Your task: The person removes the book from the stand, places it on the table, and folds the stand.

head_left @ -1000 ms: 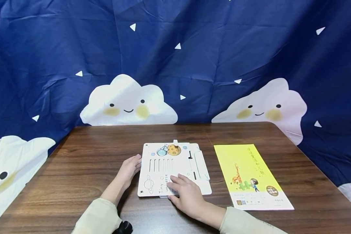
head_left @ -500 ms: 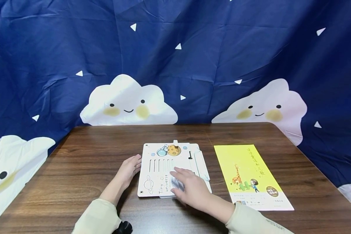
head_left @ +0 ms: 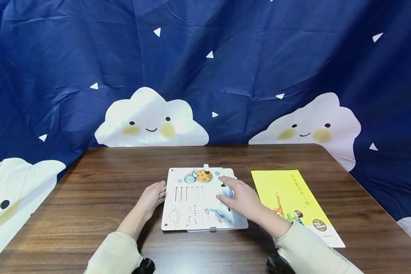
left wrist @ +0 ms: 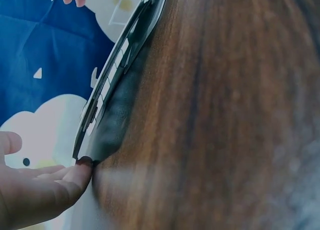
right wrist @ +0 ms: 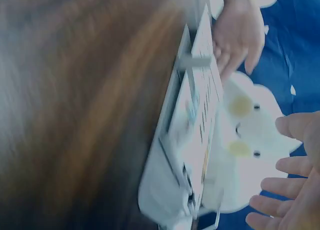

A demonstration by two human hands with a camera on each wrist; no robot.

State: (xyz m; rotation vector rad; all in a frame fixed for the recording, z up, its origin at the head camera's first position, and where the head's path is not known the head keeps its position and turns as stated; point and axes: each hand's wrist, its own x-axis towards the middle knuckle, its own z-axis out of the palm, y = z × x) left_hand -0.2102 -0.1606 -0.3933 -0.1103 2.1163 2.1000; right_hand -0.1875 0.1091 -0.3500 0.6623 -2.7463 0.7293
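Observation:
A flat white book stand point(head_left: 205, 198), printed "Tiny universe" with planets and an astronaut, lies folded on the wooden table. Beside its left edge is my left hand point(head_left: 152, 198); in the left wrist view this hand's point(left wrist: 45, 192) fingertips touch the stand's edge from below, with the thumb held apart. My right hand point(head_left: 242, 198) hovers over the stand's right part, hiding some of it. In the right wrist view, spread fingers point(right wrist: 282, 187) of that hand are clear of the stand point(right wrist: 200, 115).
A yellow booklet point(head_left: 277, 182) with a giraffe drawing lies right of the stand, partly behind my right forearm. The brown table point(head_left: 116, 182) ends at a blue cloth point(head_left: 226, 76) with clouds. Dark wrist mounts point(head_left: 145, 266) sit under my sleeves.
My right hand has lifted off the stand's lower edge and moved right and away from me, uncovering the lower print and a small grey clip. My left hand stays in place.

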